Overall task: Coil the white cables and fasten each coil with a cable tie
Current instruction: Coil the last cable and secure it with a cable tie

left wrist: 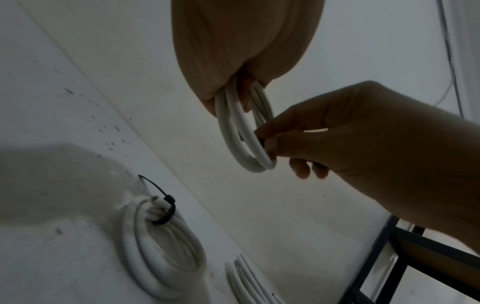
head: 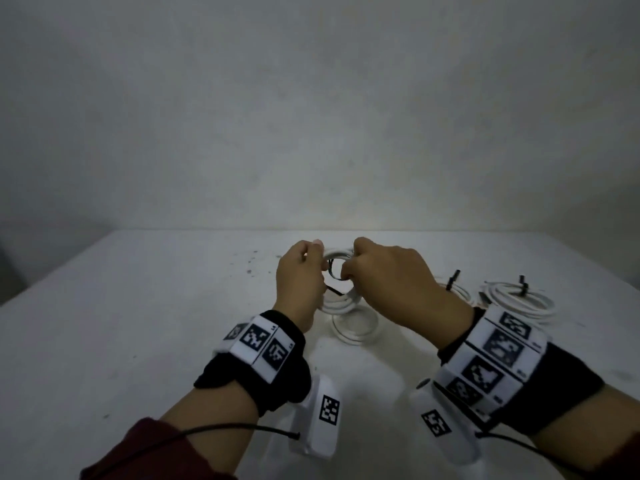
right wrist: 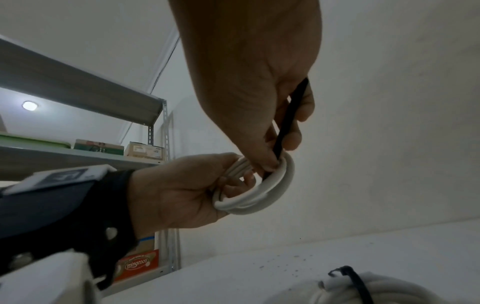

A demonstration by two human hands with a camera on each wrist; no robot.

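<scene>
1. Both hands are raised above the white counter point(head: 145, 306), holding a small white coil point(right wrist: 259, 197) between them.
2. The left hand point(head: 299, 275) has its fingers point(right wrist: 233, 185) curled through and round the coil.
3. The right hand point(head: 391, 278) pinches a black tie point(right wrist: 288, 117) against the coil — its strip runs up across the palm.
4. On the counter to the right lie two tied coils point(head: 519, 299), each with a black tie's tail sticking up; another coil point(head: 353, 327) lies below the hands.
5. A metal shelf point(right wrist: 78, 86) stands to the left — an orange box point(right wrist: 137, 265) there reads "mingcoco".
6. Both wrists carry bands point(head: 498, 355) with black-and-white square markers.
</scene>
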